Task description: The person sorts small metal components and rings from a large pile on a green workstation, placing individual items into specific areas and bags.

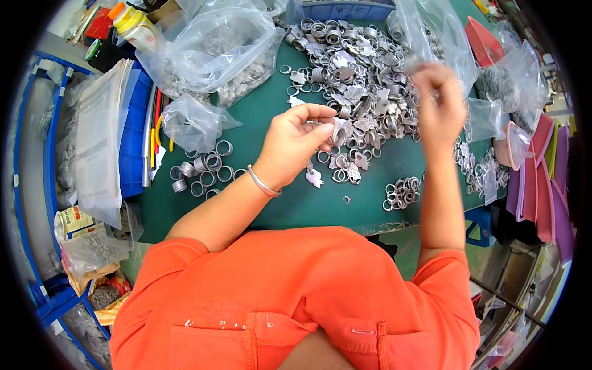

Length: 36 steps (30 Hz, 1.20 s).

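Note:
My left hand (297, 137), with a metal bangle (264, 184) on its wrist, is at the near left edge of a big pile of grey metal rings and flat, wavy-edged pieces (364, 92). Its thumb and fingers are pinched together; whatever lies between them is too small to make out. Over the pile's right side, my right hand (439, 102) is raised and smeared by motion, so its grip does not show. One flat wavy piece (314, 177) lies just below my left hand. Wide rings (213, 161) are grouped left of that wrist, and thinner rings (402, 193) form a small heap near my right forearm.
Clear plastic bags of metal parts (216, 52) cover the green table's (277, 213) far left. A blue bin (348, 9) stands at the back. More small parts (484, 169) lie to the right, beside a pink cup (513, 147). Papers (102, 135) lean at the left.

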Each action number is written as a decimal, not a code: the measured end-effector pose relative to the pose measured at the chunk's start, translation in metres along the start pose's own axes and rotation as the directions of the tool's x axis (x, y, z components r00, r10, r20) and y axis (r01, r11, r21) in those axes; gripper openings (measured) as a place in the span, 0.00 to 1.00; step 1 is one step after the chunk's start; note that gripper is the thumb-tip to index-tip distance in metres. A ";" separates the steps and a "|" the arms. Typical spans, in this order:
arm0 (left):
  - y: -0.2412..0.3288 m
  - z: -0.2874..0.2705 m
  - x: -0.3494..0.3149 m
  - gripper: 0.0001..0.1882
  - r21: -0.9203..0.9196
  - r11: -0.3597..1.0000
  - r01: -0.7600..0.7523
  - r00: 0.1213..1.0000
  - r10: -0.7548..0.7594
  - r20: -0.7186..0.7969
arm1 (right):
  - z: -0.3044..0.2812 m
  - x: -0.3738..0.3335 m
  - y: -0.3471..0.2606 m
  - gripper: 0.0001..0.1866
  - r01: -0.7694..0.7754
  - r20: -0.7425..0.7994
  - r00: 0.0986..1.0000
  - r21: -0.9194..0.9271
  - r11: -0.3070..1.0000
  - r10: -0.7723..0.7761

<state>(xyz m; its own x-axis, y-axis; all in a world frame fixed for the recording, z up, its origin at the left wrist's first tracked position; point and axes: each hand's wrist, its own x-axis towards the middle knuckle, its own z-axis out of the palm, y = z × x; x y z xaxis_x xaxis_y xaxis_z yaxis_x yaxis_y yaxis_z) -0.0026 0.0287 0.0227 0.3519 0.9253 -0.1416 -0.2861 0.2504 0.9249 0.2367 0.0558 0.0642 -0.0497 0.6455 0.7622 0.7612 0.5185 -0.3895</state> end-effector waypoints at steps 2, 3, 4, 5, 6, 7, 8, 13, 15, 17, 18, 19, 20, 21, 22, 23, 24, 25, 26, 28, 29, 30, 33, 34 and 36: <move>-0.001 -0.005 0.003 0.13 -0.085 0.996 0.031 0.999 -0.027 0.046 | -0.019 0.027 0.047 0.05 -0.112 -0.111 0.990 -0.275 0.955 0.084; -0.002 -0.006 0.004 0.14 -0.126 0.991 0.052 0.998 -0.047 0.046 | -0.024 0.030 0.069 0.05 -0.190 -0.128 0.979 -0.316 0.930 0.157; -0.001 -0.006 0.005 0.14 -0.168 0.983 0.074 0.997 -0.067 0.049 | -0.029 0.028 0.091 0.06 -0.266 -0.148 0.963 -0.357 0.896 0.227; 0.000 -0.006 0.005 0.14 -0.177 0.981 0.074 0.997 -0.069 0.036 | -0.026 0.030 0.095 0.06 -0.334 -0.166 0.942 -0.390 0.858 0.291; 0.002 -0.005 0.004 0.14 -0.185 0.980 0.076 0.997 -0.072 0.024 | -0.021 0.024 0.095 0.07 -0.407 -0.072 0.913 -0.175 0.896 0.401; 0.001 -0.005 0.004 0.14 -0.198 0.977 0.084 0.996 -0.084 0.011 | -0.011 0.014 0.076 0.08 -0.488 0.053 0.872 0.037 0.872 0.486; -0.002 -0.006 0.003 0.14 -0.193 0.980 0.047 0.999 -0.046 0.006 | -0.001 0.005 0.053 0.08 -0.569 0.193 0.822 0.236 0.787 0.536; -0.003 -0.004 0.001 0.12 -0.062 0.988 -0.143 0.990 0.141 -0.030 | 0.029 -0.031 -0.049 0.13 -0.871 0.753 0.481 0.350 0.345 0.449; -0.001 0.000 -0.001 0.12 -0.035 0.987 -0.157 0.988 0.156 -0.017 | 0.034 -0.045 -0.064 0.12 -0.845 0.738 0.534 0.463 0.266 0.413; -0.004 0.001 -0.002 0.12 0.011 0.983 -0.185 0.982 0.185 -0.036 | 0.036 -0.053 -0.066 0.15 -0.756 0.642 0.654 0.574 0.313 0.401; -0.006 0.000 -0.002 0.12 0.043 0.978 -0.204 0.977 0.207 -0.058 | 0.037 -0.057 -0.066 0.18 -0.694 0.577 0.719 0.624 0.359 0.387; -0.006 -0.001 -0.001 0.12 0.076 0.972 -0.224 0.970 0.230 -0.078 | 0.037 -0.058 -0.066 0.20 -0.670 0.550 0.742 0.639 0.378 0.384; -0.005 -0.001 0.000 0.13 0.039 0.986 -0.164 0.984 0.166 -0.070 | 0.036 -0.059 -0.066 0.22 -0.645 0.523 0.763 0.653 0.397 0.379; -0.001 -0.001 0.000 0.13 0.003 0.995 -0.102 0.993 0.102 -0.060 | 0.036 -0.061 -0.066 0.24 -0.619 0.495 0.784 0.666 0.417 0.374; 0.002 -0.001 -0.001 0.14 -0.033 0.999 -0.041 0.998 0.039 -0.047 | 0.036 -0.061 -0.067 0.24 -0.592 0.473 0.805 0.659 0.464 0.358; 0.002 -0.003 -0.001 0.16 -0.088 0.996 0.020 1.000 -0.019 0.013 | 0.036 -0.061 -0.068 0.25 -0.564 0.450 0.826 0.650 0.509 0.340; 0.000 -0.002 -0.002 0.17 -0.098 0.995 -0.003 1.000 0.005 0.029 | 0.036 -0.061 -0.070 0.26 -0.534 0.428 0.845 0.639 0.553 0.320; -0.003 -0.002 -0.002 0.18 -0.108 0.994 -0.025 0.998 0.030 0.047 | 0.036 -0.062 -0.071 0.26 -0.536 0.419 0.844 0.631 0.562 0.334; -0.005 -0.001 -0.002 0.18 -0.119 0.992 -0.048 0.996 0.056 0.064 | 0.036 -0.062 -0.070 0.26 -0.545 0.421 0.838 0.640 0.541 0.347; -0.005 0.001 -0.003 0.19 -0.144 0.984 -0.101 0.993 0.110 0.052 | 0.036 -0.062 -0.069 0.26 -0.563 0.426 0.826 0.660 0.497 0.369; -0.006 0.002 -0.003 0.20 -0.156 0.979 -0.130 0.990 0.138 0.043 | 0.035 -0.062 -0.069 0.25 -0.577 0.438 0.816 0.648 0.497 0.377; -0.006 0.001 -0.004 0.19 -0.157 0.980 -0.126 0.989 0.136 0.055 | 0.034 -0.062 -0.069 0.25 -0.591 0.450 0.806 0.635 0.497 0.385; -0.006 0.000 -0.005 0.17 -0.160 0.980 -0.120 0.987 0.135 0.090 | 0.028 -0.065 -0.064 0.23 -0.651 0.530 0.759 0.628 0.427 0.378; -0.007 -0.001 -0.006 0.17 -0.156 0.980 -0.126 0.986 0.141 0.090 | 0.027 -0.066 -0.062 0.22 -0.673 0.566 0.739 0.629 0.389 0.365; -0.009 -0.001 -0.006 0.17 -0.152 0.978 -0.144 0.982 0.160 0.098 | 0.022 -0.065 -0.066 0.18 -0.764 0.653 0.643 0.584 0.276 0.400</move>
<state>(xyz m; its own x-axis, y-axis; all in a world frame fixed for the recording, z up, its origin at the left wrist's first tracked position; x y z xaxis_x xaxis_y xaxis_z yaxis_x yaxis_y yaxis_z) -0.0030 0.0210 0.0154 0.3870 0.9211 0.0429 -0.4657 0.1550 0.8713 0.1754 -0.0081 0.0296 -0.1496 0.9887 -0.0031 -0.1293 -0.0227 -0.9914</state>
